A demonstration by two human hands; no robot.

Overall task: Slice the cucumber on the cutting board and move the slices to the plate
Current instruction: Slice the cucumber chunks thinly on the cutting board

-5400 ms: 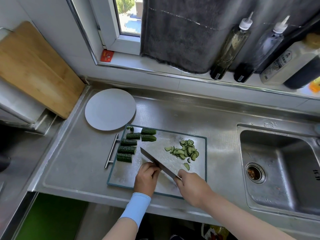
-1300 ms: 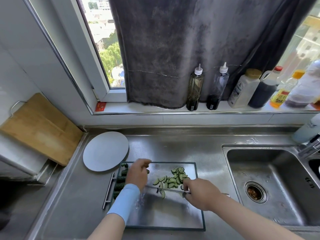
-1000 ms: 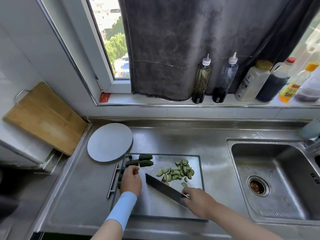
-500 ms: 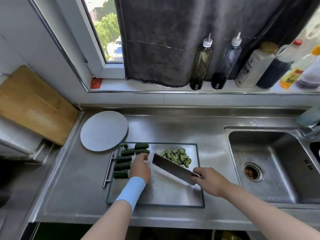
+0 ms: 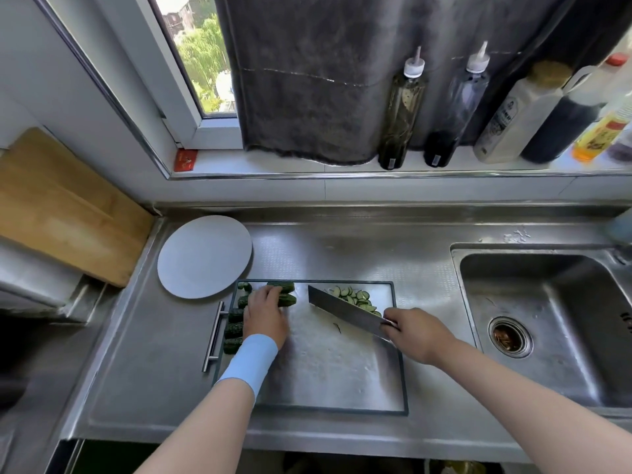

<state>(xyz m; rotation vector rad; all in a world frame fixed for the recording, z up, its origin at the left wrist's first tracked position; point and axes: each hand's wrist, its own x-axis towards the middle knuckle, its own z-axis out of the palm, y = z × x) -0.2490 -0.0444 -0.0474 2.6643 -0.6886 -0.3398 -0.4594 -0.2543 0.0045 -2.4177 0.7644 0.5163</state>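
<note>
— Several cucumber chunks (image 5: 234, 328) sit along the cutting board's (image 5: 328, 371) left edge. Why is the left hand (image 5: 265, 316) there?
— Its fingers curl over one, probably fetching it. The right hand (image 5: 415, 331) grips the knife (image 5: 345, 311), angled aside (away from fingers). The slices (image 5: 355, 297) lie far right, not yet on the plate (image 5: 204, 256).

Stainless steel countertop (image 5: 143, 354), with a steel sink basin (image 5: 561, 336) set in at right and a round drain (image 5: 510, 336) in its floor. Light wooden board (image 5: 65, 206) leans at far left. White window sill (image 5: 290, 165) carries:
- small red packet (image 5: 185, 160)
- two clear squeeze bottles with white nozzles (image 5: 402, 111) (image 5: 455, 111)
- white plastic bottle (image 5: 513, 121)
- dark jug (image 5: 564, 121)

Dark grey cloth (image 5: 307, 80) hangs over the window.
</note>
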